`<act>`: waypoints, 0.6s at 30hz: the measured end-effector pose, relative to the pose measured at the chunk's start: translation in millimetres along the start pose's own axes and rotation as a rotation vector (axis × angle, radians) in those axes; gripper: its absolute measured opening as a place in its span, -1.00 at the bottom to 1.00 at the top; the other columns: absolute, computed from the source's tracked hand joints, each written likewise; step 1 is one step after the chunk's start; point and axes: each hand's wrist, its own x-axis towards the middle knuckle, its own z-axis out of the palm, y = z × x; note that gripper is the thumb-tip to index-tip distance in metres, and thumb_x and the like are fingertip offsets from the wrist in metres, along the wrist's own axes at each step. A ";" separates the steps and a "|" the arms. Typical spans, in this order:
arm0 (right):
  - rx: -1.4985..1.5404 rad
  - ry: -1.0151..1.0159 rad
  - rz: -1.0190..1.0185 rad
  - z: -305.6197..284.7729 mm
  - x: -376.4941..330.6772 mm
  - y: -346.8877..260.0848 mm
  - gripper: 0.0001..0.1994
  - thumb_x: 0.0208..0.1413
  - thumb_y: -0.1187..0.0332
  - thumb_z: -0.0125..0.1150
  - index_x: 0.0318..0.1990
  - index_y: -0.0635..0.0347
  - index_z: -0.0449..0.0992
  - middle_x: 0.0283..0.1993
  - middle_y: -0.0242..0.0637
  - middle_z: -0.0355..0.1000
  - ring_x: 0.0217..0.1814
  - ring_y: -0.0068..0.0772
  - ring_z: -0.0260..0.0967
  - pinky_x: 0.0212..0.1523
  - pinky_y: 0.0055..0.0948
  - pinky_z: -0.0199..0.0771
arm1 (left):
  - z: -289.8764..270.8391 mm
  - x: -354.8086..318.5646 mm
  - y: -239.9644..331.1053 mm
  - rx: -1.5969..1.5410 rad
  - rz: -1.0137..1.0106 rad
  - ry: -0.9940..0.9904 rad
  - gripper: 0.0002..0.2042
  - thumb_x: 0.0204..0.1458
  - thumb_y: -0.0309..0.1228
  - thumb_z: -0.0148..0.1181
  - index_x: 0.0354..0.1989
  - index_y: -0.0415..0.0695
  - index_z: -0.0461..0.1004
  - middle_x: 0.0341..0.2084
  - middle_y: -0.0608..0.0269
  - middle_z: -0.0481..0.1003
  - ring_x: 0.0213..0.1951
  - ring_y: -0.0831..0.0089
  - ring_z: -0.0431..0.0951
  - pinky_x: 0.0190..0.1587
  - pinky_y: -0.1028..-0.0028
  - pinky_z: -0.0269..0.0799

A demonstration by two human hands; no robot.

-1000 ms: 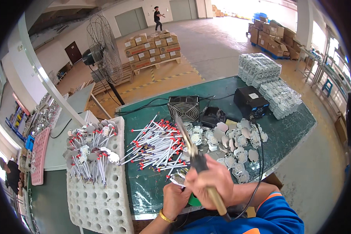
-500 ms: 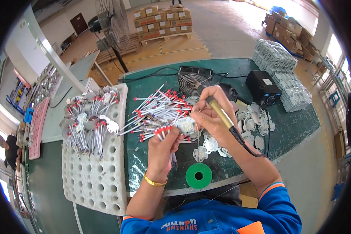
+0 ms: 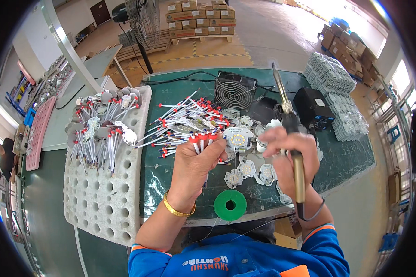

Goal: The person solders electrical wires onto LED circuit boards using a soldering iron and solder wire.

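Green tabletop (image 3: 346,161); left grip (image 3: 195,159) pinching red-tipped wires (image 3: 202,138), circuit board (image 3: 238,139) just right of it; right grip (image 3: 296,154) around soldering iron (image 3: 291,122).

One soldering iron (image 3: 291,123), one spool (image 3: 241,206)

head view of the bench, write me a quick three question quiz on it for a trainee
1. Which hand holds the soldering iron? A) left B) right C) neither
2. True or false: the green spool lies nearer the person than the square black fan.
3. Fill in the colour: the white wires gripped in the left hand have ____ pieces at their upper ends.

Key: 1. B, the right hand; 2. true; 3. red
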 end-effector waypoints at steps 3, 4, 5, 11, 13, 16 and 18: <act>-0.029 -0.104 0.003 -18.3 -9.9 -8.9 -0.72 0.03 0.20 0.14 -0.38 0.28 0.37 -0.42 -0.17 0.47 -0.55 -0.31 0.34 -0.48 -0.41 0.31 | 3.6 -1.9 5.8 0.075 0.017 -0.007 -0.89 -0.02 -0.47 0.15 -0.36 -0.25 0.51 -0.64 0.37 0.45 -0.63 0.76 0.29 -0.60 0.71 0.13; -0.087 -0.169 -0.013 -22.9 -7.7 -11.9 -0.54 0.06 -0.06 0.01 -0.39 0.27 0.39 -0.44 -0.22 0.46 -0.57 -0.29 0.29 -0.43 -0.37 0.23 | 4.0 -2.8 7.2 0.073 0.020 -0.001 -0.89 -0.02 -0.47 0.15 -0.36 -0.25 0.51 -0.64 0.37 0.45 -0.63 0.76 0.29 -0.60 0.71 0.13; -0.082 -0.174 -0.016 -23.9 -9.0 -12.5 -0.54 0.06 -0.06 0.01 -0.39 0.27 0.39 -0.44 -0.22 0.46 -0.57 -0.29 0.29 -0.43 -0.37 0.23 | 4.3 -3.5 8.1 0.073 0.035 -0.005 -0.88 -0.03 -0.47 0.15 -0.36 -0.25 0.51 -0.64 0.38 0.45 -0.62 0.75 0.31 -0.58 0.70 0.16; -0.040 -0.195 -0.090 -33.7 -9.5 -15.1 -0.64 -0.06 0.06 0.17 -0.39 0.25 0.45 -0.61 -0.34 0.34 -0.62 -0.33 0.17 -0.38 -0.32 0.08 | 1.2 2.0 13.2 0.047 0.016 -0.052 -0.87 -0.04 -0.44 0.17 -0.38 -0.24 0.52 -0.61 0.38 0.46 -0.57 0.71 0.38 -0.50 0.66 0.26; 0.019 -0.136 -0.114 -31.5 -9.6 -11.5 -0.73 -0.15 0.22 0.22 -0.37 0.24 0.48 -0.65 -0.38 0.28 -0.62 -0.36 0.15 -0.40 -0.34 0.03 | 5.0 2.2 14.5 0.044 0.032 -0.056 -0.87 -0.04 -0.43 0.17 -0.38 -0.24 0.52 -0.61 0.38 0.46 -0.56 0.70 0.39 -0.49 0.65 0.28; 0.032 -0.144 -0.107 -37.1 -6.5 -11.8 -0.77 -0.24 0.32 0.22 -0.37 0.22 0.49 -0.66 -0.40 0.25 -0.63 -0.39 0.12 -0.40 -0.35 0.02 | 10.5 2.2 18.8 0.115 0.081 -0.013 -0.91 -0.05 -0.45 0.14 -0.42 -0.21 0.50 -0.68 0.39 0.40 -0.67 0.75 0.21 -0.61 0.70 0.07; 0.009 -0.209 -0.120 -39.6 -5.0 -11.8 -0.76 -0.33 0.38 0.19 -0.39 0.18 0.51 -0.67 -0.42 0.23 -0.63 -0.41 0.12 -0.40 -0.35 0.02 | 8.7 2.5 21.7 0.155 0.080 -0.058 -0.87 -0.04 -0.44 0.15 -0.41 -0.25 0.53 -0.64 0.39 0.45 -0.55 0.71 0.37 -0.49 0.65 0.26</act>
